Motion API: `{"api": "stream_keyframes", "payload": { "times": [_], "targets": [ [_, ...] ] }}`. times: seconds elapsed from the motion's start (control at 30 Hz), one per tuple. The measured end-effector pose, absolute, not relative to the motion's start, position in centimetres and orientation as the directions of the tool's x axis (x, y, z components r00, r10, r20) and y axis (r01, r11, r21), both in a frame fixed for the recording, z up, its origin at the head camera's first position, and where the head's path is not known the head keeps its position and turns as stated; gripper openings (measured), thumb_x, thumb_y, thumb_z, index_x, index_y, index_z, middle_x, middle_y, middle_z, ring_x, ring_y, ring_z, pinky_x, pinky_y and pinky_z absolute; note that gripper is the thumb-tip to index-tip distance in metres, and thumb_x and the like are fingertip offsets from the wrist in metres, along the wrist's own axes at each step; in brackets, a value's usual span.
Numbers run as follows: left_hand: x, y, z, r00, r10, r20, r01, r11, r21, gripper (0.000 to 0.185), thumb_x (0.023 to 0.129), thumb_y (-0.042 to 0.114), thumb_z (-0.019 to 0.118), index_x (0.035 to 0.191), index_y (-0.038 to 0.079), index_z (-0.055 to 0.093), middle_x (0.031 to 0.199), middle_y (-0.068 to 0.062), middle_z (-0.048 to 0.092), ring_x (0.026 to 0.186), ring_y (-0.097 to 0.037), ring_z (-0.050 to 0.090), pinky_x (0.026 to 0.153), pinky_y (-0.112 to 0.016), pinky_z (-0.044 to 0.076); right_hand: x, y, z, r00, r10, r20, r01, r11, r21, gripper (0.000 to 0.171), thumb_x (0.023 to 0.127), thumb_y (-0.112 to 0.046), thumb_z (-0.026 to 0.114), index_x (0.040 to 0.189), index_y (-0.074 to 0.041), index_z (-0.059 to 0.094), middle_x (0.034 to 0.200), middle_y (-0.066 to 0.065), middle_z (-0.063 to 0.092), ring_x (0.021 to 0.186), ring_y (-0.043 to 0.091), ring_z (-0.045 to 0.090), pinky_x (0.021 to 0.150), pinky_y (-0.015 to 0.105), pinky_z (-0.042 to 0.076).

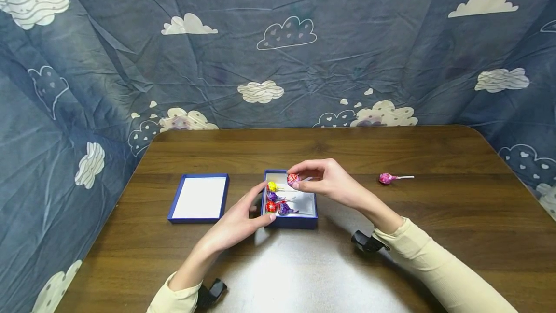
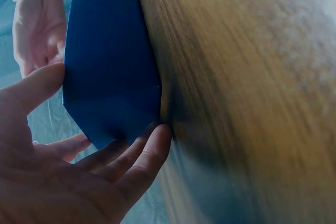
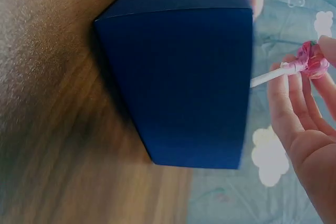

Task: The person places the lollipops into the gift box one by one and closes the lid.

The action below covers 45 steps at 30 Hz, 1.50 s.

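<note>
Over the right half of a blue box, my right hand pinches a red-and-pink wrapped lollipop by its candy head. Its white stick points toward the box in the right wrist view. My left hand rests on the box's left end, thumb at the near rim and fingers fairly straight along the side wall. Inside lie several lollipops, among them a yellow one, a red one and a purple one, heads toward the left.
A blue-edged lid with a white inside lies left of the box. Another pink lollipop lies on the wooden table to the right. A blue cloud-patterned cloth hangs behind the table.
</note>
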State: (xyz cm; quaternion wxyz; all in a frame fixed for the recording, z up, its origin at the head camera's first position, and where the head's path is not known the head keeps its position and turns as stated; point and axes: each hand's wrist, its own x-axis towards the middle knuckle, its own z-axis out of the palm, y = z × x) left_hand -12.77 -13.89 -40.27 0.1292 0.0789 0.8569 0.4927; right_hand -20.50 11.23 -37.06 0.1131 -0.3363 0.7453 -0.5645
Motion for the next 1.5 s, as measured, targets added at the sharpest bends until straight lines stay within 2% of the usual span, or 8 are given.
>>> {"api": "stream_keyframes", "payload": {
  "times": [0.17, 0.37, 0.6, 0.7, 0.97, 1.5],
  "targets": [
    [-12.7, -13.9, -40.3, -0.956, 0.261, -0.135, 0.015, 0.503, 0.864, 0.075, 0.090, 0.035, 0.072, 0.154, 0.029, 0.033, 0.156, -0.003, 0.030, 0.121, -0.034, 0.053, 0.097, -0.055, 0.042, -21.0, 10.1, -37.8, -0.721, -0.665, 0.193, -0.408, 0.182, -0.895, 0.027, 0.088, -0.009, 0.075, 0.114, -0.004, 0.071, 0.106, 0.003, 0.071, 0.091, 0.020, 0.067, 0.077, 0.034, 0.054],
    [-12.7, -13.9, -40.3, -0.957, 0.260, -0.127, 0.021, 0.499, 0.866, 0.074, 0.090, 0.035, 0.072, 0.154, 0.029, 0.034, 0.156, -0.002, 0.031, 0.120, -0.035, 0.053, 0.097, -0.056, 0.042, -21.4, 8.9, -38.3, -0.651, -0.745, 0.146, -0.509, 0.286, -0.812, 0.028, 0.092, -0.014, 0.071, 0.116, -0.001, 0.070, 0.108, 0.001, 0.070, 0.092, 0.016, 0.065, 0.082, 0.039, 0.052],
    [-12.7, -14.0, -40.3, -0.956, 0.263, -0.133, 0.016, 0.496, 0.868, 0.075, 0.090, 0.034, 0.071, 0.154, 0.029, 0.033, 0.156, -0.004, 0.030, 0.121, -0.034, 0.053, 0.097, -0.055, 0.042, -21.2, 7.9, -37.8, -0.615, -0.787, 0.048, -0.538, 0.375, -0.755, 0.020, 0.093, -0.012, 0.068, 0.112, -0.006, 0.071, 0.095, -0.004, 0.070, 0.079, 0.013, 0.062, 0.071, 0.030, 0.051],
    [-12.7, -14.0, -40.3, -0.955, 0.263, -0.135, 0.012, 0.493, 0.870, 0.074, 0.090, 0.033, 0.071, 0.154, 0.029, 0.033, 0.157, -0.004, 0.029, 0.122, -0.034, 0.053, 0.097, -0.055, 0.042, -21.2, 7.5, -37.8, -0.603, -0.797, 0.004, -0.556, 0.417, -0.719, 0.017, 0.094, -0.010, 0.066, 0.110, -0.007, 0.071, 0.092, -0.004, 0.068, 0.078, 0.011, 0.060, 0.071, 0.027, 0.049],
    [-12.6, -14.0, -40.1, -0.954, 0.275, -0.119, 0.028, 0.477, 0.878, 0.074, 0.091, 0.033, 0.071, 0.154, 0.028, 0.033, 0.156, -0.004, 0.029, 0.120, -0.033, 0.054, 0.096, -0.053, 0.044, -21.2, 6.9, -37.8, -0.609, -0.793, -0.028, -0.566, 0.459, -0.685, 0.017, 0.096, -0.008, 0.063, 0.110, -0.008, 0.071, 0.093, -0.001, 0.067, 0.082, 0.014, 0.059, 0.076, 0.030, 0.047],
    [-12.6, -13.9, -40.0, -0.954, 0.266, -0.136, 0.016, 0.500, 0.866, 0.074, 0.091, 0.033, 0.071, 0.154, 0.028, 0.032, 0.157, -0.003, 0.029, 0.122, -0.032, 0.053, 0.097, -0.055, 0.042, -21.5, 6.6, -37.9, -0.620, -0.781, -0.078, -0.578, 0.522, -0.627, 0.019, 0.096, -0.009, 0.062, 0.114, -0.009, 0.070, 0.099, -0.004, 0.068, 0.087, 0.013, 0.059, 0.080, 0.032, 0.047]
  ]
}}
